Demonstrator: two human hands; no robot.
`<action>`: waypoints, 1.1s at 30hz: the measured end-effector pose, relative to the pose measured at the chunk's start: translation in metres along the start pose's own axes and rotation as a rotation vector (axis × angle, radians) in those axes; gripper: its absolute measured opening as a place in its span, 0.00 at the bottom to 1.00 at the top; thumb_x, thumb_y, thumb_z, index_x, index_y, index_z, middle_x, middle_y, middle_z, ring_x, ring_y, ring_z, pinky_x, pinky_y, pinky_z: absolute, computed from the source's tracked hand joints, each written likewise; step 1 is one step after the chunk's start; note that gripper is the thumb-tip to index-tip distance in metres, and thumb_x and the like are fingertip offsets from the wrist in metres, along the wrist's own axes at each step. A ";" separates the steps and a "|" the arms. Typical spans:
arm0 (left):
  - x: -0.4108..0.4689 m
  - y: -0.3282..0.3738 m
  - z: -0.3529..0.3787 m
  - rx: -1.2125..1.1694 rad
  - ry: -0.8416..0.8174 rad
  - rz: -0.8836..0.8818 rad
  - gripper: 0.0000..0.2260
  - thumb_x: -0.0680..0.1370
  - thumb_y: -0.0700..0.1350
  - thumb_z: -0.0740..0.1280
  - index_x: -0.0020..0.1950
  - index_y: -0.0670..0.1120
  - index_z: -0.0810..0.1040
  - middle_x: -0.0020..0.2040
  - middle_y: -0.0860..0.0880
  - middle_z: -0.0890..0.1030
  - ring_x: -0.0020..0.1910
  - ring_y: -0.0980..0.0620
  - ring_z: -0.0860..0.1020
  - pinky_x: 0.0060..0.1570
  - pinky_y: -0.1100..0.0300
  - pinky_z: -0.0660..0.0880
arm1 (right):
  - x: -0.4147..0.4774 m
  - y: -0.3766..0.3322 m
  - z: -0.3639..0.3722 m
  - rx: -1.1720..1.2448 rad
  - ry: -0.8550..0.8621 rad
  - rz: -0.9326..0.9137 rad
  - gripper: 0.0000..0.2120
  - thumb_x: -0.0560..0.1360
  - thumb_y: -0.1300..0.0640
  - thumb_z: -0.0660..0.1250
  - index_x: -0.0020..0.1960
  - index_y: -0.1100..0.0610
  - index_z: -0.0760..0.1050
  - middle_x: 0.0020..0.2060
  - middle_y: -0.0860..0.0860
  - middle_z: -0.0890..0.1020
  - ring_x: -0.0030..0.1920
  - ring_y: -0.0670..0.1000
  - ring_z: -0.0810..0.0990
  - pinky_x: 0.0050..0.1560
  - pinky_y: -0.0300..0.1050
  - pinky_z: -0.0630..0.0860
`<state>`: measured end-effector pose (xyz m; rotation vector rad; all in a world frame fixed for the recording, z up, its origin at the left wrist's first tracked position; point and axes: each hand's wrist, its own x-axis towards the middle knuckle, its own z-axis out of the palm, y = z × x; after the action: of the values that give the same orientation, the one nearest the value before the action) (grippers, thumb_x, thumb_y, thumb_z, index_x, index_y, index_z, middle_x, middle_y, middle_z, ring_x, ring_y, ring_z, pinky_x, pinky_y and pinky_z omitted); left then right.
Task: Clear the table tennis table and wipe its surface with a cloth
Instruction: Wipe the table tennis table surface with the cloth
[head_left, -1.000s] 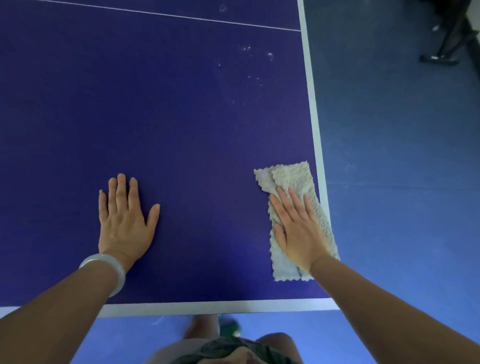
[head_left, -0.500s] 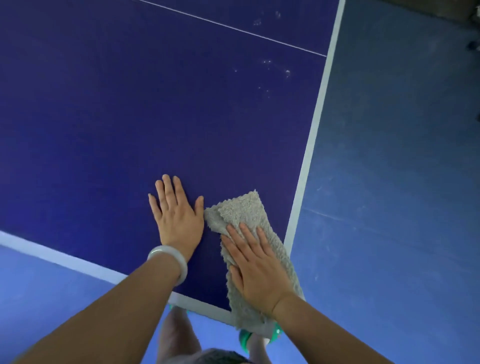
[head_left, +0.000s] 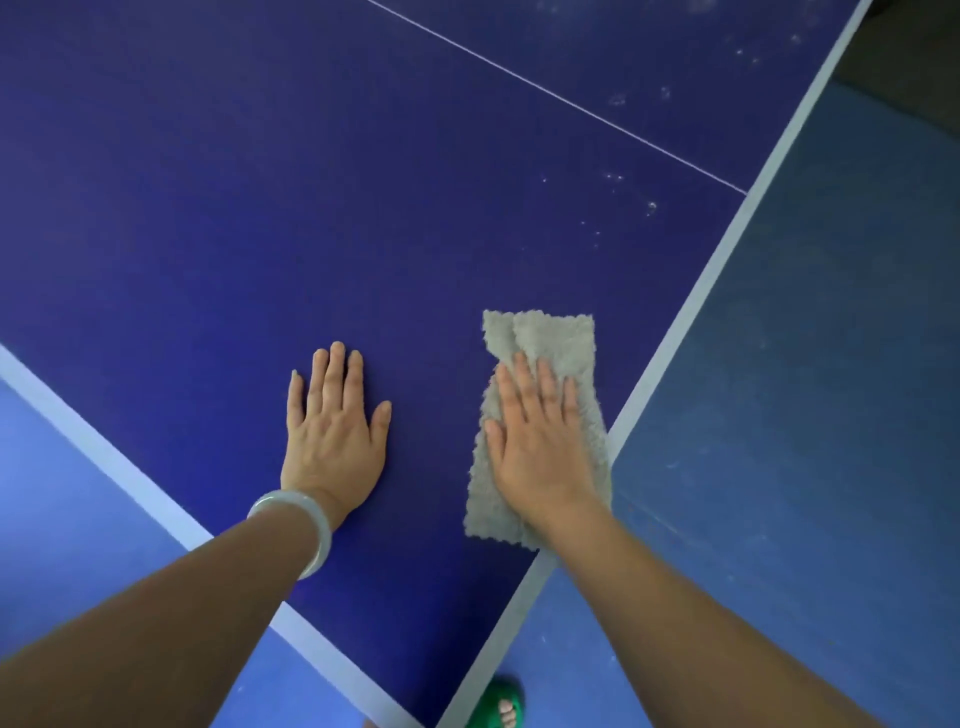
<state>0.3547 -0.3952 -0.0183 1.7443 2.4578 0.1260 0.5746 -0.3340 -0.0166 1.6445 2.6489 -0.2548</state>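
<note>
cloth lies low and right of the middle on the table, under our flat right hand. our left hand rests flat beside it. we should press evenly and push toward the white specks at upper right.

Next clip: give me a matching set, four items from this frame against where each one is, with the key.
1 left hand
2 right hand
3 bracelet
4 pale specks

a flat on the grey cloth
b round the left wrist
c flat on the bare table
d on the table beyond the cloth

Pairs: 1-c, 2-a, 3-b, 4-d
</note>
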 end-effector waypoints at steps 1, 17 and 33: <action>0.000 0.000 0.001 0.008 0.005 0.000 0.31 0.82 0.58 0.42 0.81 0.43 0.49 0.81 0.46 0.48 0.80 0.48 0.44 0.78 0.46 0.42 | -0.010 -0.015 0.002 0.001 -0.001 -0.069 0.29 0.84 0.46 0.45 0.81 0.55 0.47 0.81 0.53 0.46 0.80 0.55 0.40 0.78 0.62 0.47; -0.001 0.002 0.001 0.055 0.026 -0.015 0.30 0.82 0.58 0.44 0.80 0.41 0.55 0.81 0.44 0.54 0.80 0.46 0.50 0.78 0.43 0.50 | 0.036 0.010 -0.005 -0.001 0.003 -0.110 0.28 0.83 0.48 0.42 0.81 0.53 0.46 0.81 0.52 0.44 0.80 0.55 0.39 0.79 0.61 0.45; 0.020 0.042 -0.012 -0.088 0.065 -0.159 0.29 0.80 0.54 0.49 0.71 0.37 0.70 0.74 0.40 0.67 0.75 0.41 0.64 0.76 0.46 0.57 | 0.066 0.107 -0.022 -0.090 -0.052 -0.337 0.28 0.82 0.49 0.46 0.81 0.55 0.50 0.81 0.51 0.49 0.80 0.55 0.44 0.77 0.61 0.51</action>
<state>0.3858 -0.3625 -0.0011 1.5266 2.5820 0.2747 0.6414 -0.2256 -0.0155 1.1448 2.8379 -0.1740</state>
